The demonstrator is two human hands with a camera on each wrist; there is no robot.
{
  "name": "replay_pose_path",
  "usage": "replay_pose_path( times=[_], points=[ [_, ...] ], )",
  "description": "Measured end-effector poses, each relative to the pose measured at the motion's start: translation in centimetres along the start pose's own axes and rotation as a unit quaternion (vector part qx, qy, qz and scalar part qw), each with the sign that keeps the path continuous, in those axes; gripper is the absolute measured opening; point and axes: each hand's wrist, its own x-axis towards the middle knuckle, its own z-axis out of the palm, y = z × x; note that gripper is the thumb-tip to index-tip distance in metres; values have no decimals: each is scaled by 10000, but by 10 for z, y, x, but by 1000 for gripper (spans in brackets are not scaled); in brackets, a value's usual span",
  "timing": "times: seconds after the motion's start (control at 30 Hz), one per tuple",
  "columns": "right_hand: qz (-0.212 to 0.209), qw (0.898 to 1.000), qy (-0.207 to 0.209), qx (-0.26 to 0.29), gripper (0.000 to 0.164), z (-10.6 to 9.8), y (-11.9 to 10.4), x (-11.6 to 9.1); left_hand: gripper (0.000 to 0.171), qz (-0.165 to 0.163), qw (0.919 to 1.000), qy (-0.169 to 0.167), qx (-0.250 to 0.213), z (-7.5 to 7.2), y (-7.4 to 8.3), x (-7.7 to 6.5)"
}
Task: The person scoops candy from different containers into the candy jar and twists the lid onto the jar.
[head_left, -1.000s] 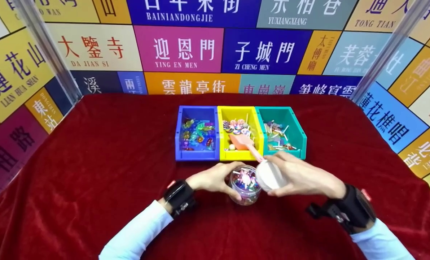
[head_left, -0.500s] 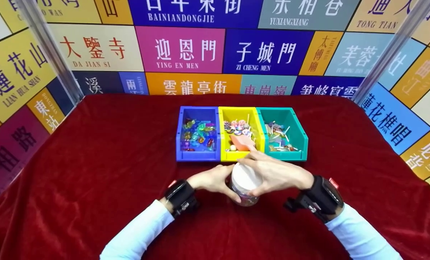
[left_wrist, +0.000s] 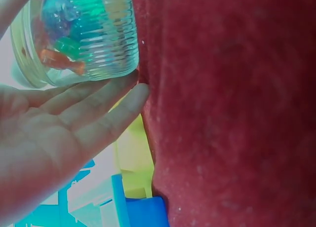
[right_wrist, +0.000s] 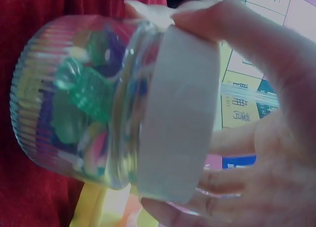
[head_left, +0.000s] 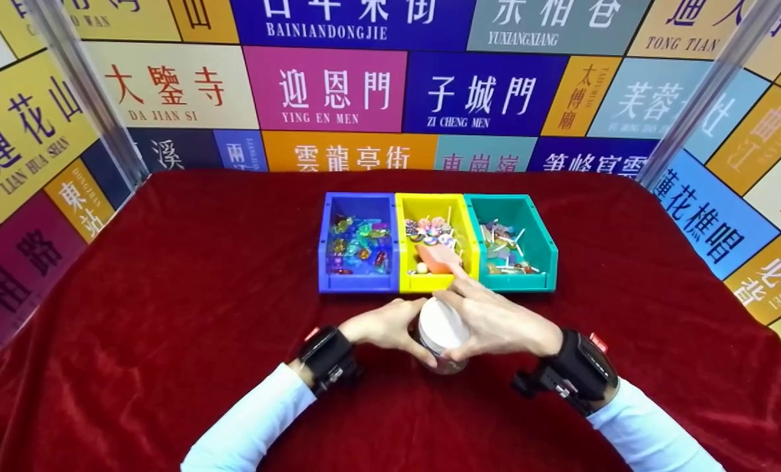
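A clear ribbed jar (right_wrist: 94, 103) filled with colourful candy-like pieces stands on the red cloth. Its white lid (head_left: 441, 324) sits over the mouth; the right wrist view shows it level against the jar's neck. My left hand (head_left: 385, 324) grips the jar from the left, thumb in front and fingers behind. Around the lid's rim curl the thumb and fingers of my right hand (head_left: 505, 321). Behind them, a pink scoop (head_left: 436, 257) lies in the yellow bin (head_left: 423, 283), its handle end hidden by my right hand.
Three joined bins stand just beyond the jar. The blue bin (head_left: 358, 283) contains shiny gem-like pieces, the yellow one lollipop-like pieces, and the teal bin (head_left: 544, 262) small pieces with white sticks. Red velvet cloth (head_left: 200, 262) covers the table; printed panels stand behind.
My right hand has brought the white lid leftward from beside the jar onto its mouth. The left hand has kept its grip on the jar.
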Motion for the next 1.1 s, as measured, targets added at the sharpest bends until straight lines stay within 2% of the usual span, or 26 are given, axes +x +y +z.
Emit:
replay_pose_path(
  times=[0.27, 0.47, 0.7, 0.9, 1.1],
  points=[
    [371, 9979, 397, -344, 68, 4, -5, -2, 76, -84, 9999, -11, 63, -1, 3, -1],
    [462, 9938, 701, -723, 71, 8, -11, -2, 77, -93, 9999, -16, 120, -2, 5, -1],
    [678, 9910, 680, -934, 71, 7, -17, -1, 79, -24, 10000, 7, 91, -1, 3, -1],
    [1163, 9860, 663, -994, 73, 7, -24, 1, 80, -17, 9999, 15, 160, 0, 2, -1],
    [1740, 9755, 723, -1140, 77, 9, -29, 4, 81, -53, 9999, 17, 127, -1, 3, -1]
  ],
)
